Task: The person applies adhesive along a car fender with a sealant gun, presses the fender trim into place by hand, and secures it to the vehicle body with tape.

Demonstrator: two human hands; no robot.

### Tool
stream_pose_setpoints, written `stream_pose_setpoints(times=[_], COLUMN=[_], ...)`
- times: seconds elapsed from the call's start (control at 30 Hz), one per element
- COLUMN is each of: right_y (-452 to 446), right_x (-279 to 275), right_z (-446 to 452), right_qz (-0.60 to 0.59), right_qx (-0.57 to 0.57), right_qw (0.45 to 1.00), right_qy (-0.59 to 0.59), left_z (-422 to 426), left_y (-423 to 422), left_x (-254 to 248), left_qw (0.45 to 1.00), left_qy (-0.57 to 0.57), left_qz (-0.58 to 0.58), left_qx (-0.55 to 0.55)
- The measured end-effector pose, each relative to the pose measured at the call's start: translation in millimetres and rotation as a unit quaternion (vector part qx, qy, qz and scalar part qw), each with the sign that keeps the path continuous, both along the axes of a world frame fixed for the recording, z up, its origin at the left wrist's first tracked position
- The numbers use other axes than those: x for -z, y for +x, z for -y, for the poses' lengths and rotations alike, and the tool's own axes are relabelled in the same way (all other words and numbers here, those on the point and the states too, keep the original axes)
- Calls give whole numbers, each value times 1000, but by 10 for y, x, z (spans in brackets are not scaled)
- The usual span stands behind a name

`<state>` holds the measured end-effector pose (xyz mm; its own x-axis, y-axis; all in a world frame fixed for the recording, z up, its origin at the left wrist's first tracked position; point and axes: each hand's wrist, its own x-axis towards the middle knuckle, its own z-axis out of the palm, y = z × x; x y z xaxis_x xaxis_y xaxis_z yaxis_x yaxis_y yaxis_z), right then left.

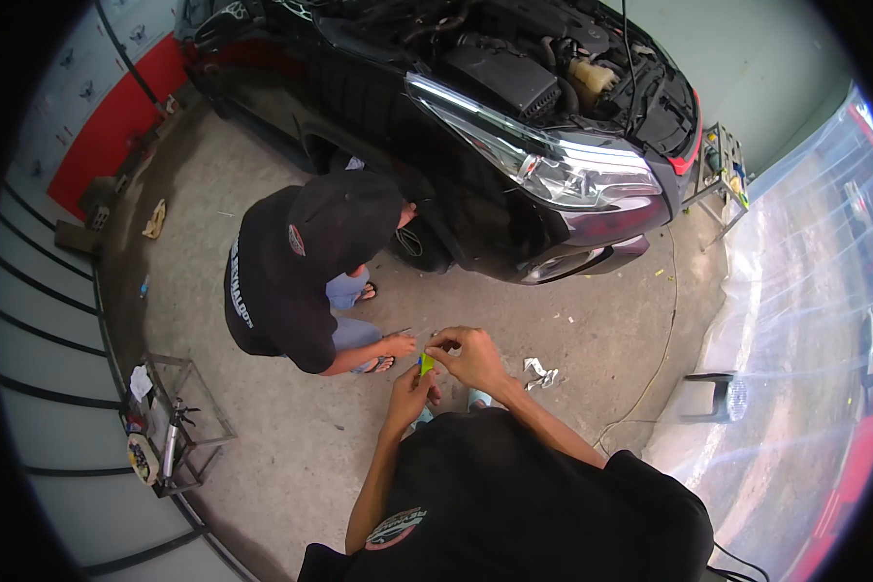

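A small yellow-green strip (427,364) with a bit of blue beside it is between my two hands, in front of my body. My left hand (412,396) is closed on its lower end. The fingers of my right hand (471,359) pinch the upper end from the right. Whether the strip is tape or something else is too small to tell. Just left of my hands, a co-worker in a black cap (351,218) and black shirt crouches by the car's front wheel, one hand (398,345) held low near mine.
A black car (456,194) with its hood up and engine bay showing stands ahead. Crumpled silvery scrap (541,372) lies on the concrete floor. A metal stand (199,427) with tools is at left, another rack (720,175) beyond the bumper. Clear plastic sheeting (737,330) hangs at right.
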<state>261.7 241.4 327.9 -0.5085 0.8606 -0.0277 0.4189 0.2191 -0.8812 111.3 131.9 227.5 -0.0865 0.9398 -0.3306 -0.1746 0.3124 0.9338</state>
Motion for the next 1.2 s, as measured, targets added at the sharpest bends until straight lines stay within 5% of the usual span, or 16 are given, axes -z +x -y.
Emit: stream_pose_setpoints(times=[1.2], right_y=[-61], right_x=[78], right_z=[-57], right_qz=[-23], right_qx=[1], right_qw=[999], right_qy=[25], left_z=[-62], left_y=[-30], left_x=[-70], left_qw=[1000], left_qy=[-14], left_qz=[-6], left_qx=[7])
